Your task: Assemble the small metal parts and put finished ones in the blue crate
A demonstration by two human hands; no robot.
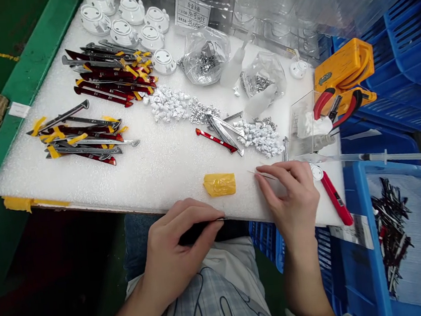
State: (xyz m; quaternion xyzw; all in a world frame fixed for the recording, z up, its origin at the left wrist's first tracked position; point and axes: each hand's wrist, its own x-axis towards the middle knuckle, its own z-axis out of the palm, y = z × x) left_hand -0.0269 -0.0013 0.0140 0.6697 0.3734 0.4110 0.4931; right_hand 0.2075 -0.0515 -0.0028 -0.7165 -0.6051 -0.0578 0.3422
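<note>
My left hand (183,237) is at the table's front edge, thumb and fingers pinched together. A small dark tip shows between them, mostly hidden by the fingers. To the right, my right hand (290,192) pinches a thin, needle-like metal tool (267,175) pointing left over the white foam sheet (169,167). Between the two hands lies a yellow taped block (220,184). Beyond it are loose red and silver blade-shaped pieces (225,133) and a heap of small white parts (263,137). A red-handled tool (335,197) rests just right of my right hand.
Taped blade-shaped pieces (86,139) lie in piles on the left. Several small white lidded pots (131,10) stand at the back, near plastic bags of metal bits (204,57). Cutters (336,108), a yellow tape dispenser (345,71) and a blue bin (364,277) are on the right.
</note>
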